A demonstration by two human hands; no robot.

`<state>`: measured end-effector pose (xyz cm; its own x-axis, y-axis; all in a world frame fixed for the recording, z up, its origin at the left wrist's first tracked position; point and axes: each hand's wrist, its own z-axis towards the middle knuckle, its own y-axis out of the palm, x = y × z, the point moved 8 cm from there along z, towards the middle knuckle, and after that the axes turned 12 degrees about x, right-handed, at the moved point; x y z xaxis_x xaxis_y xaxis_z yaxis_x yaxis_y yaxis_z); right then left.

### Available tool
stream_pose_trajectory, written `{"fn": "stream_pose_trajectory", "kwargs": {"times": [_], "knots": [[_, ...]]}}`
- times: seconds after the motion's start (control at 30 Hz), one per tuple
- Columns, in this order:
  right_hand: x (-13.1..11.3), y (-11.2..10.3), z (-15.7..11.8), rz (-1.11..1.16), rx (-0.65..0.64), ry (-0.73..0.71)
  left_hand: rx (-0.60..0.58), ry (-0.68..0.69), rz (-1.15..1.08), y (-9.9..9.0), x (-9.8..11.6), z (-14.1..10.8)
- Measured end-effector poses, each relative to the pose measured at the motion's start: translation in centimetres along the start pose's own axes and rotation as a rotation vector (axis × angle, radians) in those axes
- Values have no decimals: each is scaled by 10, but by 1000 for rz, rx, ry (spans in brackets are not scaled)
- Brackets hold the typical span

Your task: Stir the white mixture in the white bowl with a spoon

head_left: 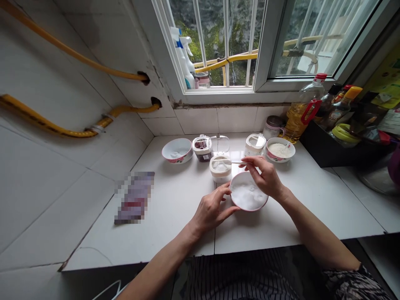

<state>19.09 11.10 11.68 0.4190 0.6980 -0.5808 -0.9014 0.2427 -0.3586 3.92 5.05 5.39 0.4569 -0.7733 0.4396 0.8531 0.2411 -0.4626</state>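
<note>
White counter: its left part is occupied by a flat item, obscured by pixelation. The right end is taken up by a black box packed with bottles; an oil bottle with a red cap is set beside it. Spray bottles are seen at the barred window. The pink-rimmed bowl is placed near the front edge, with the open jar just behind it, to the left.

Grip: the bowl is grasped at its left side by the left hand. A white spoon is pinched in the right hand, above the bowl, its head held at the jar's mouth.

Contents: white granular matter is held in both bowl and open jar. A little white matter is seen in the left bowl; pale grains are held in the right bowl. Dark red pieces are contained in a clear jar; a lidded jar is stood near the right bowl.

Labels: a small white label is noted on the clear jar; its print cannot be read.
</note>
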Motion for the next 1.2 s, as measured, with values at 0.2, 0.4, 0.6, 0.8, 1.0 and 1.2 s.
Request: {"fn": "stream_pose_trajectory", "kwargs": {"times": [0.2, 0.4, 0.6, 0.8, 1.0, 1.2], "knots": [[17, -4, 2, 165, -137, 313, -9, -11, -1, 1, -1, -1], [15, 11, -5, 6, -258, 240, -13, -12, -7, 0, -1, -1], [16, 28, -15, -16, -309, 240, -7, -18, -3, 0, -1, 0], [29, 21, -14, 167, -237, 459, -12, -18, -9, 0, -1, -1], [37, 16, -12, 268, -192, 596, -7, -7, -5, 0, -1, -1], [48, 18, -15, 358, -165, 740, -10, -15, -2, 1, -1, -1]]}}
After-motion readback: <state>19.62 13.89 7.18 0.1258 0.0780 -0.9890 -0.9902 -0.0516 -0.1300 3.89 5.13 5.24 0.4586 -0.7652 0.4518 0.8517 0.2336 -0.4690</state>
